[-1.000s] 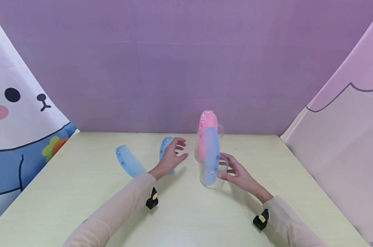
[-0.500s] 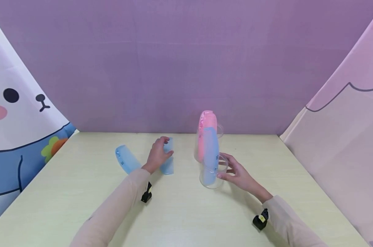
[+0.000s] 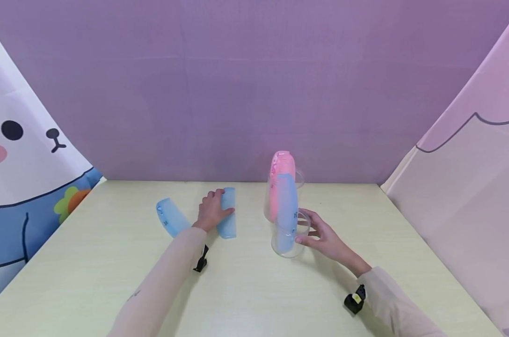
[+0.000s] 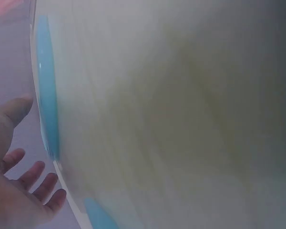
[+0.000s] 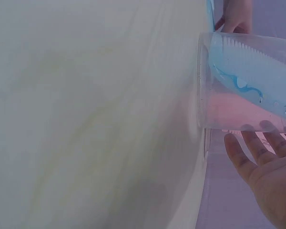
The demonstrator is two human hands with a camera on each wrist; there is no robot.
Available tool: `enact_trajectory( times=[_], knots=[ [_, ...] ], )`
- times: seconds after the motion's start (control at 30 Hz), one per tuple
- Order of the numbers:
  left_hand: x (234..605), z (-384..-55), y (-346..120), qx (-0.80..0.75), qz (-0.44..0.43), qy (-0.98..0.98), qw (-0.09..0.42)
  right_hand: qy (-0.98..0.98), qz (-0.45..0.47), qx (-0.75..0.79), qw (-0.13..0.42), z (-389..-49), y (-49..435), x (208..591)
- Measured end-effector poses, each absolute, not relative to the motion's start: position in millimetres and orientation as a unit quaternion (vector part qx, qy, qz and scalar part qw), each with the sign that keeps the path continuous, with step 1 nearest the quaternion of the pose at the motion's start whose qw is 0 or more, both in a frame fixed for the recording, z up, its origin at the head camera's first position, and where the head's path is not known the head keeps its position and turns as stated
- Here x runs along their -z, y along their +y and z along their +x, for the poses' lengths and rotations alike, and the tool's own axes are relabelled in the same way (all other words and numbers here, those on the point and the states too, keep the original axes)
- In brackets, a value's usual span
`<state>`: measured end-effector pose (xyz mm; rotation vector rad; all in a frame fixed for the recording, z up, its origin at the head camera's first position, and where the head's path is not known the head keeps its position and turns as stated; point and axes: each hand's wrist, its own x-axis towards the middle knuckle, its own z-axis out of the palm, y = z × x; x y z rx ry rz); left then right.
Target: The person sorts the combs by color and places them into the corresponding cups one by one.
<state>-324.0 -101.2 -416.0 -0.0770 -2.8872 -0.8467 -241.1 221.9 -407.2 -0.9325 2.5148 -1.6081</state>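
At the far left a cartoon-bear curtain (image 3: 23, 154) is hanging down to the left edge of the pale surface (image 3: 254, 290), and a purple backdrop (image 3: 254, 84) is closing off the far edge. The near half of the surface is lying bare in front of both sleeves — that is where the widest open room is showing.

A blue comb (image 3: 170, 221) is lying flat towards the left, slanted, with its near end passing behind the left sleeve. Just right of it the left hand (image 3: 210, 211) is resting palm down, fingers spread and only lightly bent, pressing on a second blue comb (image 3: 227, 216) that is lying flat and pointing away from the person. In the left wrist view the fingers (image 4: 35, 174) are showing straight and apart, beside that comb's thin edge (image 4: 46, 95).

Further right a clear plastic cup (image 3: 289, 241) is standing upright, with a blue comb (image 3: 287, 210) standing in it. A pink comb (image 3: 281, 174) is rising just behind — which cup is holding it I cannot tell. The right hand (image 3: 323, 236) is sitting at the cup's right side, fingers open and gently curved, fingertips (image 5: 267, 128) touching its wall without closing round it. At the right edge a pink curtain (image 3: 469, 187) is slanting down to the surface.
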Motion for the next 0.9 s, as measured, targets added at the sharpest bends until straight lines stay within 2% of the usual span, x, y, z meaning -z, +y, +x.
enact_trajectory(
  times=[0.23, 0.63, 0.9],
  knots=[
    [416.6, -324.5, -99.5, 0.264, -0.018, -0.964, 0.038, 0.807, -0.296, 0.512, 0.008, -240.6, 221.7, 406.2],
    [414.8, -326.3, -97.6, 0.259, -0.016, -0.965, 0.031, 0.808, -0.294, 0.511, 0.011, -241.3, 221.6, 406.3],
    [411.0, -327.3, -94.4, 0.314, 0.007, -0.949, 0.016, 0.81, -0.292, 0.508, 0.009, -241.6, 221.8, 406.9]
  ],
)
